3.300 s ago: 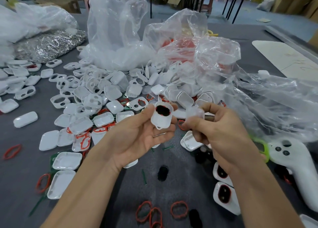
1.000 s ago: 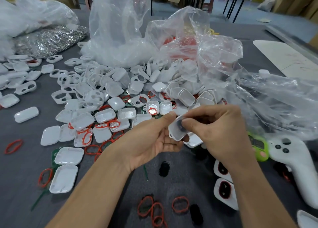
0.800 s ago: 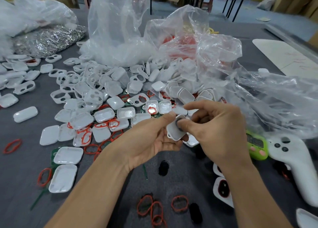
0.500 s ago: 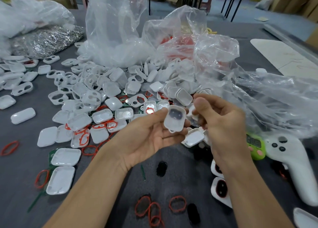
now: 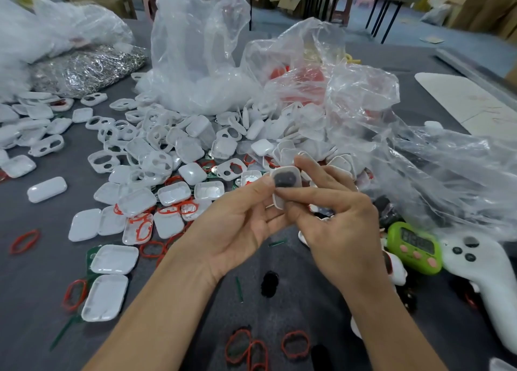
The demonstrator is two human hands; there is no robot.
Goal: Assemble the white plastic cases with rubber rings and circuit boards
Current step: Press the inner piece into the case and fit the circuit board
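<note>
White case (image 5: pixel 286 181) edge in left hand (image 5: pixel 237 225)

Soft, even indoor light falls from overhead, bright enough to read the whole grey table (image 5: pixel 33 300). There are no hard-edged shadows, only a faint dark patch under the left hand (image 5: pixel 237 230) and right hand (image 5: pixel 341 242). The clear plastic bags (image 5: pixel 195 48) at twelve o'clock catch white glare along their creases, and the silvery heap (image 5: pixel 84 68) at ten o'clock sparkles. The white case (image 5: pixel 286 180) at centre is slightly smeared. Wide-angle distortion tilts the far table legs (image 5: pixel 392 23) at one o'clock, and the corners look soft.
</note>
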